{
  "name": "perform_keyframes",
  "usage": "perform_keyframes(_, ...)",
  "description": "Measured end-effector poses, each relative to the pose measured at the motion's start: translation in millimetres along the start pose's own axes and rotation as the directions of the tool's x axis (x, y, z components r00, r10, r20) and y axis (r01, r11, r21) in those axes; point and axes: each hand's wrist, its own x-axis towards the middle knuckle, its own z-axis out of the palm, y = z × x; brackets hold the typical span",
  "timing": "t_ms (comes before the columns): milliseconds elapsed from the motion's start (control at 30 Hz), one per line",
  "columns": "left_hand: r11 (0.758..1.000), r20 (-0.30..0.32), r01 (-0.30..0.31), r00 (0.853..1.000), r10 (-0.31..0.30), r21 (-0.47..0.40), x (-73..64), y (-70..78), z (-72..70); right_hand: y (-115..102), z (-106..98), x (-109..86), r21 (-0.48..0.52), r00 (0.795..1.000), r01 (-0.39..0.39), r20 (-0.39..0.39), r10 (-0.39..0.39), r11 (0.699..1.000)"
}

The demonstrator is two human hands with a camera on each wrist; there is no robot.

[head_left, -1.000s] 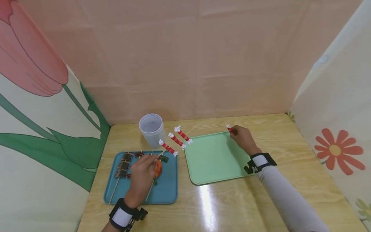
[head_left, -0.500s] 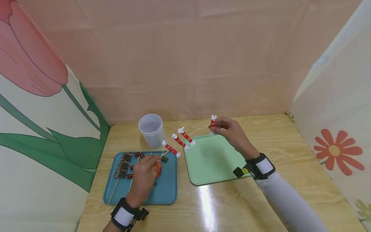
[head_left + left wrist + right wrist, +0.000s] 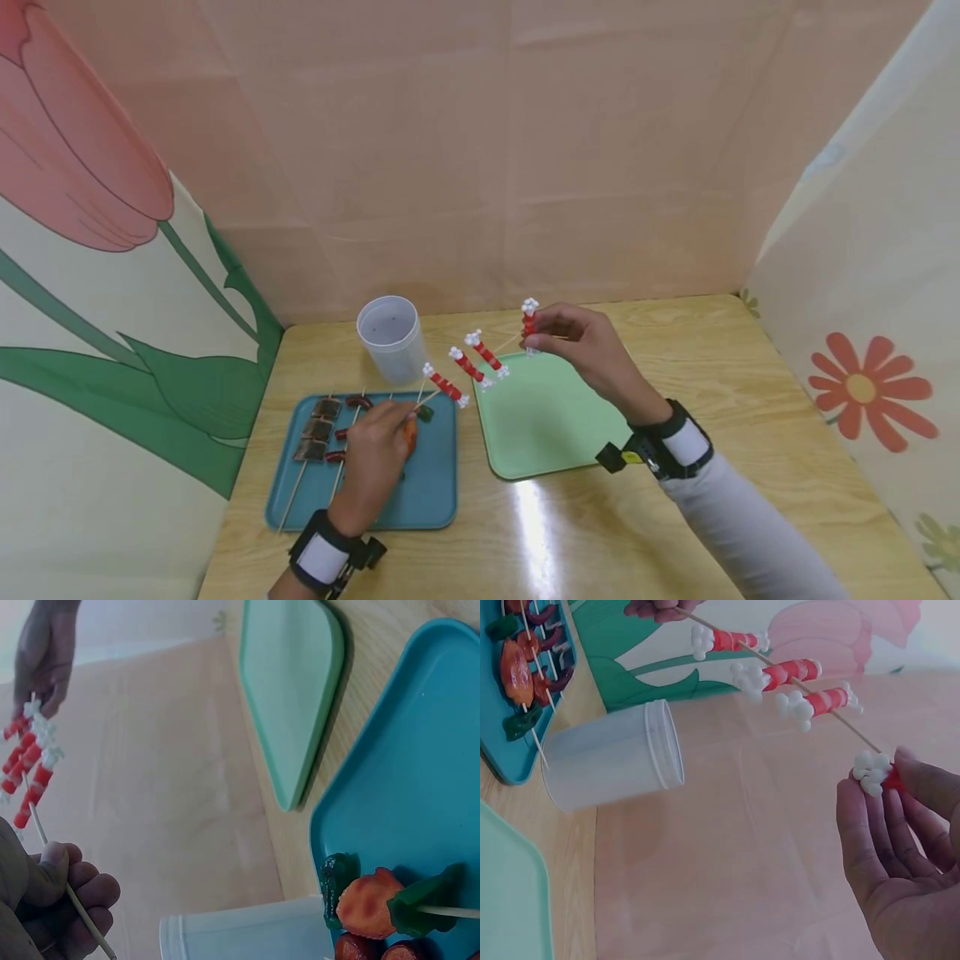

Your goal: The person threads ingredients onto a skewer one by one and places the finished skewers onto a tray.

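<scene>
My left hand pinches a thin wooden skewer near its lower end, above the blue tray. Three red-and-white pieces with knobby white ends, like toy sausages, are threaded crosswise along it. At the skewer's far tip, my right hand holds another such piece between thumb and fingers. In the right wrist view the tip comes right up to that piece; I cannot tell whether it has gone in. Both hands are raised over the table, the right one above the back of the green tray.
On the blue tray lie several skewers of toy food, among them brown squares, red curved pieces and an orange piece with green ones. A translucent plastic cup stands behind it. Printed cloth surrounds the wooden table.
My right hand has moved left from the green tray's far right corner, bringing its red-and-white piece up to the skewer tip. The left hand and skewer have shifted slightly right.
</scene>
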Motion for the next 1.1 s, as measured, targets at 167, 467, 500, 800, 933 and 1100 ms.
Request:
perform_keyframes(167, 1.0, -0.004, 0.002, 1.0, -0.002, 0.006, 1.1, 1.4, -0.1, -2.3, 0.1, -0.1, -0.001, 1.0, 0.013, -0.005, -0.013, 1.0)
perform_keyframes(467, 1.0, 0.004, 0.013, 1.0, -0.013, 0.0, 1.8, 3.4, -0.5, -3.2, 0.1, -1.4, -0.02, 1.0, 0.005, -0.001, -0.005, 1.0)
perform_keyframes(500, 1.0, 0.003, 0.013, 1.0, -0.013, 0.003, 1.7, 3.5, -0.4, -3.4, 0.1, -1.4, -0.023, 1.0, 0.008, -0.001, -0.009, 1.0)
perform_keyframes(800, 1.0, -0.002, 0.01, 1.0, -0.01, 0.01, 0.2, 3.2, 0.1, 0.3, -0.4, -2.5, -0.017, 0.999, 0.042, 0.025, -0.041, 0.999)
perform_keyframes(933, 1.0, -0.001, 0.006, 1.0, -0.006, 0.027, 0.5, 3.8, -0.3, -0.5, -0.2, -3.1, -0.026, 0.998, 0.053, 0.031, -0.052, 0.998)
perform_keyframes(1100, 0.999, 0.004, 0.005, 1.0, -0.005, 0.045, 0.7, 5.4, -0.6, -3.3, 0.8, -4.3, -0.035, 0.998, 0.054, 0.017, -0.054, 0.998)
